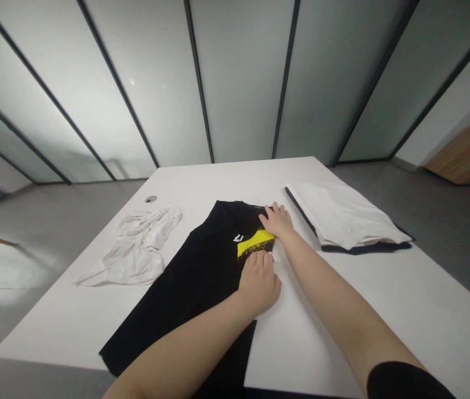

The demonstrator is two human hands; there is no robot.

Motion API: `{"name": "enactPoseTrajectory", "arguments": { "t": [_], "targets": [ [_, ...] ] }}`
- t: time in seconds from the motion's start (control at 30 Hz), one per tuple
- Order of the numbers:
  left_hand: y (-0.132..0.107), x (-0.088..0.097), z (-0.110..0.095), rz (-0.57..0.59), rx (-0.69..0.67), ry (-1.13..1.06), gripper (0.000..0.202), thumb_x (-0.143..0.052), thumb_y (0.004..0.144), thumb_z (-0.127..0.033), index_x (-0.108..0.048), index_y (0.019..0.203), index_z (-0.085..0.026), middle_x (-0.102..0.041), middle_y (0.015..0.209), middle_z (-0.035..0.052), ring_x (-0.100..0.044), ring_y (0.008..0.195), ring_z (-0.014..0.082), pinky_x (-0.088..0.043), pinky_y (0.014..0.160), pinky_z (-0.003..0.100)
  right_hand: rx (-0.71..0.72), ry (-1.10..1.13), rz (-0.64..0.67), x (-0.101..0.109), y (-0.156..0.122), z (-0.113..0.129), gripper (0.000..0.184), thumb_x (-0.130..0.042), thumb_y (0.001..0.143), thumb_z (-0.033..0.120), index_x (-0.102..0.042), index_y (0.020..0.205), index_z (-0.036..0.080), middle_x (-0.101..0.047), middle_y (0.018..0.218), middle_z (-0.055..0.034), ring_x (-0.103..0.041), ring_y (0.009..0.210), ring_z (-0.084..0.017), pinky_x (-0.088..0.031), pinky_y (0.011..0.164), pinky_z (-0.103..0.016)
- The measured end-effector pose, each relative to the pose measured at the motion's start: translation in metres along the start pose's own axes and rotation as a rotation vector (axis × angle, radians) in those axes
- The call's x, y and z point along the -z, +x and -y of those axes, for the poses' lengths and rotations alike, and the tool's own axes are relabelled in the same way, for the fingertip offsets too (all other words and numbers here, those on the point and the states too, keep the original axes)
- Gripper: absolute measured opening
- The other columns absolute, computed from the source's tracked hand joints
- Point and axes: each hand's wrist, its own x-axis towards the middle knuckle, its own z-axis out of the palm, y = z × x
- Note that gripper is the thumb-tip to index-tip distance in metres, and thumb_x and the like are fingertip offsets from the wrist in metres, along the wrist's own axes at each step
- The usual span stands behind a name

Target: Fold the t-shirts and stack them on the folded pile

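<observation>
A black T-shirt (201, 271) with a yellow patch and small white print lies across the table, its lower end towards me. My left hand (261, 281) is on its right edge just below the yellow patch, fingers curled and closed on the fabric. Farther up, my right hand (278, 223) lies flat near the collar, fingers spread over the black cloth. The fabric directly beneath both palms is hidden.
Left of the T-shirt lies a crumpled white garment (135, 249). At the right is a flat stack with a folded white garment (338, 213) over dark cloth. The white table (342, 310) has a round grommet (150, 199) at its far left. Frosted glass panels (243, 83) stand behind.
</observation>
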Motion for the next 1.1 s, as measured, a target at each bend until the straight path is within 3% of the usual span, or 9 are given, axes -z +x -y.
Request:
{"name": "enactPoseTrajectory", "arguments": {
  "t": [0.23,0.4,0.57,0.7,0.83,0.97,1.1],
  "targets": [
    [-0.002,0.001,0.001,0.025,-0.01,0.054,0.033,-0.056,0.093,-0.024,-0.058,0.125,-0.014,-0.064,0.125,0.0152,-0.057,0.12,0.031,-0.047,0.111,0.046,0.018,0.303,-0.221,-0.001,0.009,-0.014,0.049,-0.047,0.104,0.034,-0.065,0.146,0.017,-0.054,0.161,-0.0168,-0.041,0.155,-0.034,-0.033,0.127,-0.049],
    [-0.004,-0.006,0.005,0.072,-0.009,0.13,0.062,-0.047,0.101,-0.034,-0.046,0.155,-0.004,-0.051,0.16,0.0216,-0.044,0.151,0.0343,-0.032,0.128,0.047,0.023,0.368,-0.229,0.018,0.013,-0.017,0.04,-0.052,0.1,0.029,-0.073,0.133,0.016,-0.069,0.14,-0.0174,-0.057,0.14,-0.028,-0.04,0.121,-0.038],
    [-0.004,-0.007,0.007,0.158,-0.011,0.183,0.069,-0.039,0.105,-0.041,-0.04,0.162,-0.002,-0.042,0.169,0.02,-0.034,0.16,0.0317,-0.027,0.131,0.046,-0.121,0.344,0.058,0.048,0.008,-0.016,0.042,-0.063,0.098,0.037,-0.071,0.136,0.02,-0.076,0.121,-0.0151,-0.074,0.103,-0.027,-0.057,0.093,-0.036],
    [-0.003,-0.003,0.005,0.196,-0.006,0.203,0.069,-0.038,0.106,-0.042,-0.04,0.163,-0.003,-0.039,0.171,0.0193,-0.033,0.161,0.0314,-0.027,0.132,0.046,-0.2,0.567,0.343,0.068,-0.004,-0.015,0.047,-0.067,0.098,0.042,-0.063,0.141,0.025,-0.076,0.109,-0.0099,-0.068,0.07,-0.018,-0.058,0.065,-0.029],
    [-0.001,-0.002,0.004,0.212,-0.015,0.219,0.069,-0.038,0.107,-0.042,-0.04,0.163,-0.002,-0.038,0.171,0.0207,-0.033,0.161,0.0319,-0.027,0.132,0.046,-0.226,0.823,0.621,0.087,-0.017,-0.016,0.035,-0.063,0.102,0.048,-0.064,0.13,0.027,-0.074,0.106,-0.0082,-0.068,0.069,-0.015,-0.058,0.062,-0.027],
    [-0.001,-0.002,0.004,0.212,-0.017,0.205,0.07,-0.038,0.107,-0.043,-0.04,0.163,-0.001,-0.039,0.17,0.0214,-0.033,0.161,0.0326,-0.027,0.131,0.047,-0.253,0.722,0.769,0.094,-0.024,-0.019,0.038,-0.067,0.099,0.053,-0.065,0.127,0.028,-0.074,0.096,-0.0073,-0.072,0.07,-0.018,-0.056,0.058,-0.027],
    [0.0,-0.001,0.005,0.204,-0.018,0.186,0.07,-0.038,0.106,-0.043,-0.042,0.162,-0.001,-0.04,0.17,0.0213,-0.033,0.16,0.033,-0.026,0.132,0.046,-0.242,0.673,0.84,0.086,-0.024,-0.022,0.042,-0.068,0.097,0.055,-0.068,0.127,0.026,-0.074,0.091,-0.008,-0.071,0.071,-0.019,-0.055,0.055,-0.025]
  ]
}}
